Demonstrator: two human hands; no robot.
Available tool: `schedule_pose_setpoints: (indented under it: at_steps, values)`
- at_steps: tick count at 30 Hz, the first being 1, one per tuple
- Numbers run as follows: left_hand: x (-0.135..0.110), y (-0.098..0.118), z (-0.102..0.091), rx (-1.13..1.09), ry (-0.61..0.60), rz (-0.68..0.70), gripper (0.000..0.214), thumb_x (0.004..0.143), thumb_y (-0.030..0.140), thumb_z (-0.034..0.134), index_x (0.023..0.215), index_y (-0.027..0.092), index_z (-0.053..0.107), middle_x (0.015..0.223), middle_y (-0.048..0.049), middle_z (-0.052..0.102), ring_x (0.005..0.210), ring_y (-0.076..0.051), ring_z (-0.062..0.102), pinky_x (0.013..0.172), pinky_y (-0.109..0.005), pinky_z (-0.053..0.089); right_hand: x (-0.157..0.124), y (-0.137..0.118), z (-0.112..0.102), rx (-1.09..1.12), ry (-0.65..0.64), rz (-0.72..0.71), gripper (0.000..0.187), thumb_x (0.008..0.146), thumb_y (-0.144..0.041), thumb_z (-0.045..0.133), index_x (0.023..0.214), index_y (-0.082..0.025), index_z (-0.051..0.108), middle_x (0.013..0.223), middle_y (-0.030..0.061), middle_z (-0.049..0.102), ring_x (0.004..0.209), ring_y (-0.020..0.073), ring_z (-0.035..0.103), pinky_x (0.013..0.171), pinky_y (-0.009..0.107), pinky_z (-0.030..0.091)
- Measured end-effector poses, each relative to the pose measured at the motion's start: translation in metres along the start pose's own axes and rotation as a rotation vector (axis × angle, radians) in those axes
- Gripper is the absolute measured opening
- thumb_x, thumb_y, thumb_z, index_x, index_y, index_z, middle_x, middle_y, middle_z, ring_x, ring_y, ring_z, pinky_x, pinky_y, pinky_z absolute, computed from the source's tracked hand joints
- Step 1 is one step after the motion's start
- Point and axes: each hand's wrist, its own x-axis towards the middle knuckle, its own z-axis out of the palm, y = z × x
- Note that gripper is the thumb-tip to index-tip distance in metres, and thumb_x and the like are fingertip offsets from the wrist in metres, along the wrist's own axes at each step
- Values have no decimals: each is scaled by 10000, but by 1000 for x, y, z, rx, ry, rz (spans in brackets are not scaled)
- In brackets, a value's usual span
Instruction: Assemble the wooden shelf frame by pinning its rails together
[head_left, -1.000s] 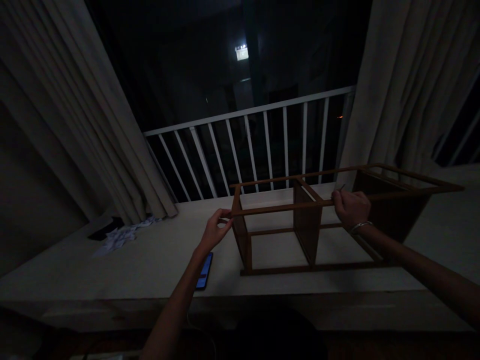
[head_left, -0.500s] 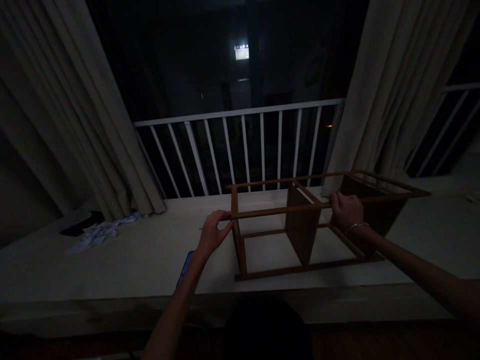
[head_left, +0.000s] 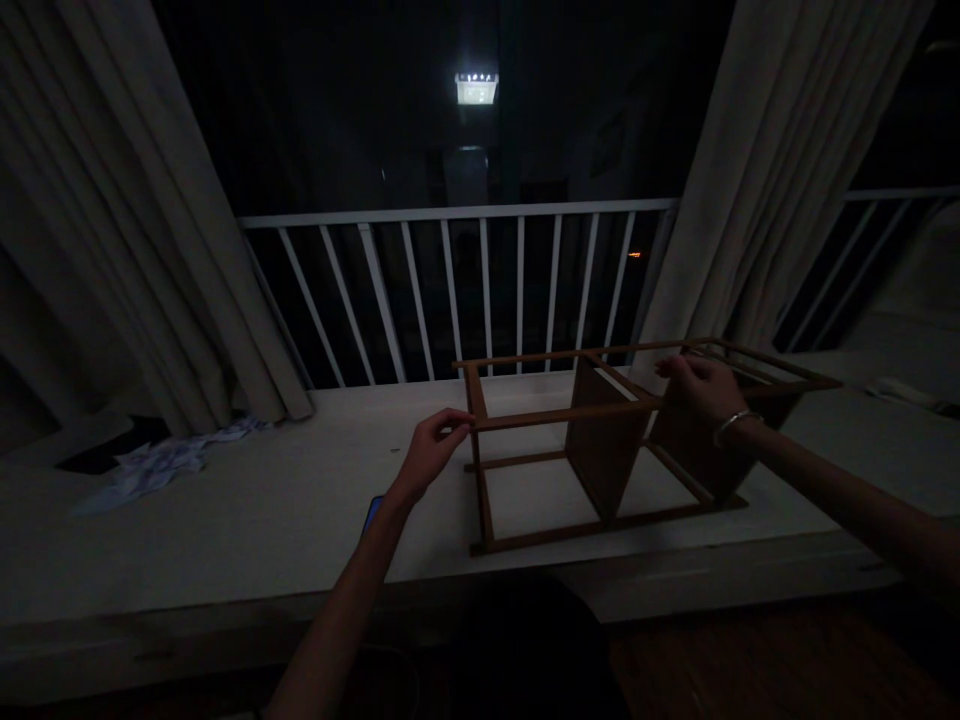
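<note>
A brown wooden shelf rack (head_left: 555, 415) with slim rails and inner panels lies on its side on a white ledge. At its near left corner, my left hand (head_left: 431, 450) pinches the end of the upper rail between thumb and fingers. My right hand (head_left: 709, 390), with a bracelet at the wrist, hovers over the rack's right half near the upper rail. Its fingers are curled together, and whatever they may hold is too dark to make out. Beside my left forearm, a phone (head_left: 372, 512) with a bluish screen is partly covered by the arm.
The white ledge (head_left: 247, 540) ends at a front edge above a dark floor. Behind it runs a white railing (head_left: 442, 213) before a dark window. Curtains hang at the left (head_left: 172, 250) and right (head_left: 742, 200). Crumpled papers (head_left: 157, 465) lie far left.
My right hand has come off the rack's upper rail and lifted above it. My left hand stays at the left corner. The view has shifted slightly.
</note>
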Motion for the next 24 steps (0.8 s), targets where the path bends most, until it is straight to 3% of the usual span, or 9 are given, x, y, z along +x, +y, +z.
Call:
schedule_pose_setpoints:
  at_steps: [2,4,6,10,16,21,24]
  values:
    - [1,-3,0,-119,13,-105,219,740,329,590,882,172,644,926,-57,652,890,-177,591,760,-314,489,2,-37,5,115,-112,-17,433,852,-505,383,960,-170,637,870,62,648,732,163,573,691,326,455]
    - [1,-4,0,-197,13,-173,232,720,333,610,879,170,648,930,-60,645,899,-179,581,761,-313,479,1,-82,15,153,-253,-164,357,830,-463,458,955,-187,645,896,48,652,784,160,583,711,308,457]
    - [0,-4,0,-246,4,-215,239,700,335,631,879,178,651,933,-54,638,912,-176,568,778,-305,458,-1,-126,28,159,-475,-342,296,828,-393,482,979,-199,646,883,47,655,771,145,588,686,273,455]
    - [2,-3,3,-340,0,-290,220,668,321,656,848,197,660,937,-36,631,919,-167,550,788,-286,413,-3,-190,65,280,-591,-470,224,807,-291,490,907,-167,648,807,35,655,725,120,593,647,233,459]
    - [6,-10,6,-570,-7,-349,194,663,286,666,820,174,656,900,-38,612,913,-157,537,804,-279,389,-3,-216,117,428,-662,-611,205,780,-171,471,938,-143,598,766,19,654,662,88,585,641,209,446]
    - [7,-18,4,-722,-44,-381,187,681,276,664,833,167,645,921,-42,608,906,-153,537,809,-281,391,-7,-218,133,509,-776,-500,192,816,-251,467,913,-142,592,774,24,663,705,105,608,675,227,456]
    - [8,-21,4,-737,-53,-396,187,677,257,674,842,176,641,925,-34,608,895,-144,539,803,-276,390,-6,-216,137,560,-803,-440,281,833,-352,466,916,-131,620,797,42,656,732,121,604,675,242,463]
